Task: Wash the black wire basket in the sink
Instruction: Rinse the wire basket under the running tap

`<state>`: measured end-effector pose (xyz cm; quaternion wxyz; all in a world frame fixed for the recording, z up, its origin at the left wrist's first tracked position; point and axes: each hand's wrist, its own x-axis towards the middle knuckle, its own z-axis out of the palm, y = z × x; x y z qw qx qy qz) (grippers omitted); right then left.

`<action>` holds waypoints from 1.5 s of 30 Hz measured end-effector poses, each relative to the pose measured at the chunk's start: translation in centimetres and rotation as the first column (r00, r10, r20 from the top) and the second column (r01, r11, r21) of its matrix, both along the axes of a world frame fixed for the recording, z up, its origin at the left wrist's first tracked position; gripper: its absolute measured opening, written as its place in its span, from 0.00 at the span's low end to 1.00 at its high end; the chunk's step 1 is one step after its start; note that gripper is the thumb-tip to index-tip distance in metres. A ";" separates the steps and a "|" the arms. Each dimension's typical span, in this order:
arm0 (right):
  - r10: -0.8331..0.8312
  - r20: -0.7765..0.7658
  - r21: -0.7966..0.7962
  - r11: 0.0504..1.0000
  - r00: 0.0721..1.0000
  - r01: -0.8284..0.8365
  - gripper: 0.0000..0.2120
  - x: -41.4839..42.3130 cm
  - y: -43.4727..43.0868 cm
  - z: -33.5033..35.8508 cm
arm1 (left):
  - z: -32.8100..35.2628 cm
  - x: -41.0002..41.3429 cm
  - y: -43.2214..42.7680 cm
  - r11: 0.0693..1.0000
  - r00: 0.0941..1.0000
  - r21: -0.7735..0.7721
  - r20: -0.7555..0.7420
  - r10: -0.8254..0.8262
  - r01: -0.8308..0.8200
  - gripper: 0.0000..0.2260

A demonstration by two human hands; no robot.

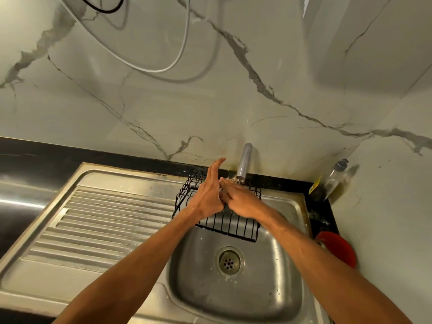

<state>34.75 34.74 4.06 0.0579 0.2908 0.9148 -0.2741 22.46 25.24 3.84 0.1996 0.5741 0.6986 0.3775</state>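
The black wire basket [230, 224] leans tilted in the far part of the steel sink [289, 272], under the chrome tap [243, 161]. My left hand [209, 194] is held edge-on over the basket with its fingers straight, pointing up and away. My right hand [238, 198] lies across the basket's top beneath the spout, fingers extended and touching the left hand. Both hands hide the basket's middle. Whether either hand touches the wires I cannot tell.
A ribbed steel draining board [98, 225] lies left of the basin, whose drain [229, 260] is open. A plastic bottle [332, 178] stands in the back right corner. A red bowl [339, 247] sits on the black counter at the right. Marble walls close in behind and right.
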 end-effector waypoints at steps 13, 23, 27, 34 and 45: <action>-0.079 -0.086 -0.013 0.997 0.993 0.078 0.20 2.1 0.0 0.6 | 0.0 -0.7 -0.2 1.000 1.000 -0.007 0.013 0.026 -0.026 0.59; 0.020 -0.167 0.007 1.000 0.986 -0.019 0.21 2.2 -1.7 1.6 | 1.3 -1.7 -0.2 0.998 0.998 -0.009 0.018 0.065 -0.065 0.59; -0.132 -0.161 -0.034 0.991 0.978 0.129 0.20 2.9 -0.4 2.0 | 1.7 -1.8 -0.2 0.998 0.999 -0.035 -0.015 0.051 -0.052 0.59; -0.077 -0.094 -0.022 0.997 0.993 0.075 0.25 2.0 -0.8 1.5 | 1.9 -1.4 -0.4 1.000 0.999 0.008 -0.044 -0.030 0.030 0.62; -0.004 0.049 0.027 1.000 0.999 0.003 0.27 0.6 0.0 1.6 | 1.6 -1.7 -0.7 0.994 0.995 0.048 0.014 -0.097 0.096 0.62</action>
